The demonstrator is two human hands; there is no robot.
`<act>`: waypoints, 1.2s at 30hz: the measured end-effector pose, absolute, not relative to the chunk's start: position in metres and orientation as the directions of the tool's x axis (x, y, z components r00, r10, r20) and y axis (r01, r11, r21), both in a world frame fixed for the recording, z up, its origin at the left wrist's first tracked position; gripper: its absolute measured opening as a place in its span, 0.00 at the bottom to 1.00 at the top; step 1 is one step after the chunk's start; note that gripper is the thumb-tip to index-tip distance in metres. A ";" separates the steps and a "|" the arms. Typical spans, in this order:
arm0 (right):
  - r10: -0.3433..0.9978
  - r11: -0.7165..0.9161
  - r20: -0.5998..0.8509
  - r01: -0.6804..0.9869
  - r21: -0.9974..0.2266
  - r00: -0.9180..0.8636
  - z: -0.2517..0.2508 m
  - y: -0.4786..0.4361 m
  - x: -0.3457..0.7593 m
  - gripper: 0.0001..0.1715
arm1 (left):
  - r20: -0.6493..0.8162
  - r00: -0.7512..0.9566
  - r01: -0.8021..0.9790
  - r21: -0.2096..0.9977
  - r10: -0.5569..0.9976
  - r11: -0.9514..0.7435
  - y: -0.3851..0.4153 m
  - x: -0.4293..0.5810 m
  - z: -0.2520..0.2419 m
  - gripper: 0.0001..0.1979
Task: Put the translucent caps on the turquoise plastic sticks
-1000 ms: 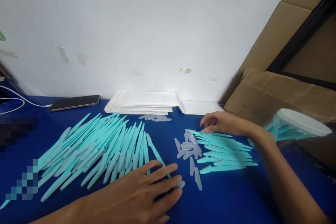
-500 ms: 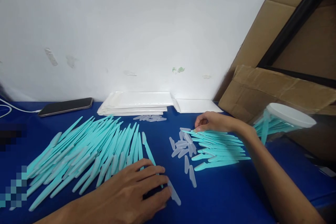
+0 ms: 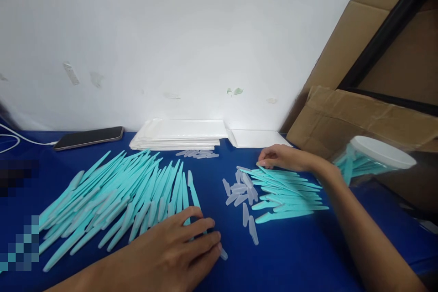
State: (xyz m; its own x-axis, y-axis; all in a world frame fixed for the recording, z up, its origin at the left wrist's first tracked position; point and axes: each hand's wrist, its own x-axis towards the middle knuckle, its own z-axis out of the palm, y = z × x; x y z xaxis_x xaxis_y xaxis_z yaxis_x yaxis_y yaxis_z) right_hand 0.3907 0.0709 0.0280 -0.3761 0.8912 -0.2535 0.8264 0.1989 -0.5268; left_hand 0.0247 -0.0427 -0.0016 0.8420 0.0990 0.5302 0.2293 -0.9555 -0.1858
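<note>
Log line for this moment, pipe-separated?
left hand: flat on one teal stick | right hand: fingers touching smaller teal pile | clear caps: loose beside it

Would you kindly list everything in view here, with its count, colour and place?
Capped sticks: many, teal with clear caps, fanned out at left.
Bare sticks: a smaller pile, teal, right of centre.
Loose caps: over a dozen, translucent, between the piles; a few more further back.
Packets: a stack plus one flat, white, back centre.
Phone: one, black, back left.
Cable: one, white, far left.
Jar: one, clear with white lid, at right, teal sticks inside.
Cardboard: several sheets, brown, back right.
Table: one, blue, under everything.
Left hand: flat on the capped sticks' near end.
Right hand: fingertips on the bare sticks' far edge; grip unclear.
</note>
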 end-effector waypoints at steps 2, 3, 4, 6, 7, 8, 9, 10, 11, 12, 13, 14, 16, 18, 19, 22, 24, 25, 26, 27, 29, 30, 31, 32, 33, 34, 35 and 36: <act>0.883 0.177 -0.286 0.829 -0.530 -0.372 0.031 0.070 0.397 0.29 | 0.526 0.847 0.224 -0.222 0.077 -0.949 -0.043 0.024 -0.002 0.16; 0.879 0.165 -0.304 0.831 -0.531 -0.368 0.033 0.069 0.401 0.29 | 0.521 0.850 0.225 -0.224 0.079 -0.948 -0.043 0.024 -0.002 0.17; 0.875 0.153 -0.320 0.833 -0.532 -0.365 0.033 0.069 0.404 0.28 | 0.521 0.849 0.230 -0.218 0.086 -0.948 -0.043 0.023 -0.002 0.17; 0.869 0.136 -0.341 0.836 -0.531 -0.358 0.033 0.069 0.410 0.28 | 0.535 0.839 0.246 -0.202 0.104 -0.948 -0.043 0.020 -0.004 0.16; 0.869 0.132 -0.345 0.838 -0.530 -0.355 0.031 0.070 0.412 0.28 | 0.537 0.835 0.261 -0.194 0.120 -0.946 -0.042 0.019 -0.005 0.16; 0.871 0.131 -0.344 0.840 -0.527 -0.351 0.029 0.071 0.413 0.28 | 0.541 0.831 0.271 -0.188 0.131 -0.944 -0.041 0.017 -0.006 0.17; 0.875 0.133 -0.338 0.843 -0.521 -0.347 0.026 0.073 0.413 0.28 | 0.549 0.824 0.280 -0.180 0.140 -0.943 -0.040 0.016 -0.007 0.17; 0.881 0.139 -0.327 0.847 -0.513 -0.343 0.023 0.075 0.413 0.28 | 0.555 0.817 0.290 -0.166 0.153 -0.942 -0.039 0.015 -0.008 0.17; 0.889 0.149 -0.309 0.851 -0.503 -0.339 0.020 0.077 0.412 0.28 | 0.569 0.806 0.297 -0.151 0.163 -0.943 -0.039 0.014 -0.008 0.17; 0.898 0.164 -0.285 0.856 -0.491 -0.335 0.018 0.079 0.410 0.28 | 0.582 0.794 0.307 -0.132 0.177 -0.942 -0.038 0.013 -0.008 0.17; 0.907 0.183 -0.255 0.860 -0.476 -0.334 0.016 0.080 0.408 0.27 | 0.588 0.784 0.319 -0.111 0.197 -0.941 -0.037 0.012 -0.008 0.17; 0.917 0.206 -0.218 0.864 -0.459 -0.335 0.015 0.081 0.406 0.27 | 0.589 0.777 0.336 -0.090 0.222 -0.937 -0.036 0.011 -0.008 0.17; 0.933 0.260 -0.121 0.866 -0.427 -0.340 0.016 0.081 0.400 0.24 | 0.583 0.766 0.376 -0.064 0.271 -0.925 -0.032 0.009 -0.008 0.20; 0.940 0.309 -0.011 0.864 -0.397 -0.341 0.020 0.078 0.392 0.21 | 0.598 0.739 0.429 -0.065 0.309 -0.901 -0.026 0.006 -0.007 0.22; 0.941 0.325 0.043 0.865 -0.382 -0.335 0.023 0.076 0.387 0.19 | 0.614 0.722 0.456 -0.078 0.317 -0.887 -0.023 0.005 -0.007 0.22; 0.933 0.352 0.190 0.880 -0.320 -0.304 0.033 0.067 0.368 0.16 | 0.628 0.695 0.525 -0.111 0.350 -0.844 -0.013 0.000 -0.008 0.22; 0.903 0.392 0.288 0.883 -0.257 -0.317 0.039 0.058 0.351 0.15 | 0.610 0.698 0.559 -0.137 0.375 -0.818 -0.009 -0.003 -0.007 0.23; 0.881 0.427 0.325 0.874 -0.231 -0.344 0.040 0.054 0.342 0.15 | 0.602 0.698 0.574 -0.146 0.388 -0.806 -0.008 -0.004 -0.007 0.23; 0.856 0.467 0.350 0.859 -0.210 -0.380 0.041 0.049 0.333 0.15 | 0.602 0.695 0.584 -0.151 0.395 -0.798 -0.007 -0.005 -0.007 0.23; 0.832 0.508 0.365 0.838 -0.197 -0.418 0.042 0.045 0.325 0.15 | 0.607 0.688 0.592 -0.152 0.398 -0.792 -0.006 -0.006 -0.006 0.23; 0.783 0.586 0.383 0.788 -0.188 -0.490 0.040 0.038 0.310 0.15 | 0.625 0.671 0.600 -0.139 0.400 -0.788 -0.003 -0.007 -0.006 0.21; 0.757 0.620 0.394 0.763 -0.182 -0.521 0.039 0.035 0.304 0.14 | 0.635 0.660 0.605 -0.134 0.400 -0.785 -0.001 -0.008 -0.006 0.21; 0.732 0.649 0.407 0.740 -0.176 -0.546 0.037 0.033 0.299 0.14 | 0.646 0.649 0.611 -0.128 0.402 -0.781 0.001 -0.008 -0.007 0.20; 0.709 0.675 0.422 0.718 -0.172 -0.566 0.035 0.031 0.295 0.14 | 0.656 0.638 0.616 -0.120 0.404 -0.779 0.003 -0.008 -0.007 0.20; 0.687 0.697 0.438 0.697 -0.168 -0.580 0.033 0.030 0.291 0.13 | 0.666 0.626 0.620 -0.108 0.407 -0.777 0.005 -0.008 -0.008 0.19; 0.667 0.715 0.454 0.679 -0.166 -0.591 0.031 0.028 0.288 0.13 | 0.675 0.613 0.622 -0.092 0.411 -0.778 0.007 -0.008 -0.008 0.17; 0.650 0.730 0.469 0.663 -0.166 -0.598 0.029 0.027 0.286 0.12 | 0.682 0.599 0.625 -0.071 0.419 -0.778 0.009 -0.008 -0.009 0.15; 0.635 0.743 0.480 0.649 -0.164 -0.606 0.027 0.025 0.283 0.11 | 0.682 0.589 0.627 -0.049 0.433 -0.777 0.009 -0.008 -0.009 0.13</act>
